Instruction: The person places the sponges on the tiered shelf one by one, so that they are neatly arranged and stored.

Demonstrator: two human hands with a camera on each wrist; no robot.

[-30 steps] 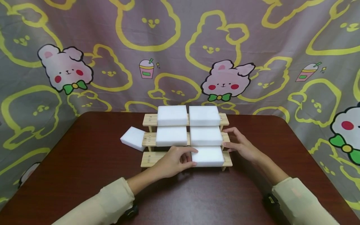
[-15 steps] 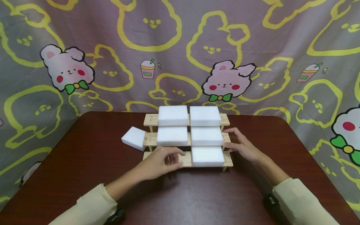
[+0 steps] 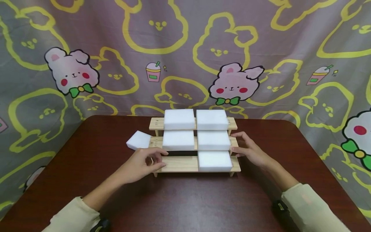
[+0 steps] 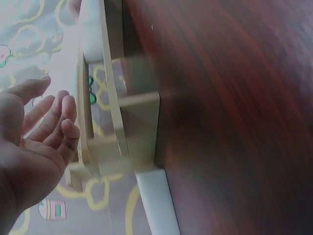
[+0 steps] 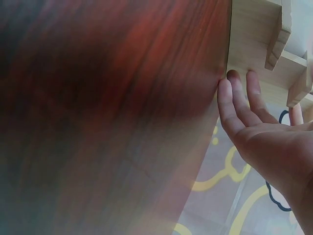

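A three-tier wooden stand [image 3: 179,163] bears white foam blocks. Two are on the top tier, two on the middle, and one foam block [image 3: 214,160] lies at the right of the bottom tier. My left hand [image 3: 142,164] hovers at the left end of the bottom tier, holding nothing, its fingers loosely bent. Partly behind it, a loose foam block [image 3: 138,140] lies on the table at the stand's left side. My right hand [image 3: 250,151] rests against the stand's right end by the middle tier. In the right wrist view its fingers [image 5: 255,93] reach along the wooden side.
The dark red-brown table [image 3: 185,203] extends around the stand. Behind it hangs a grey curtain [image 3: 179,48] with yellow outlines and rabbit faces. Black bands are partly visible below both sleeves.
My left hand has left the right-hand block on the bottom tier and moved left to that tier's left end, baring its left part. My right hand has stayed in place.
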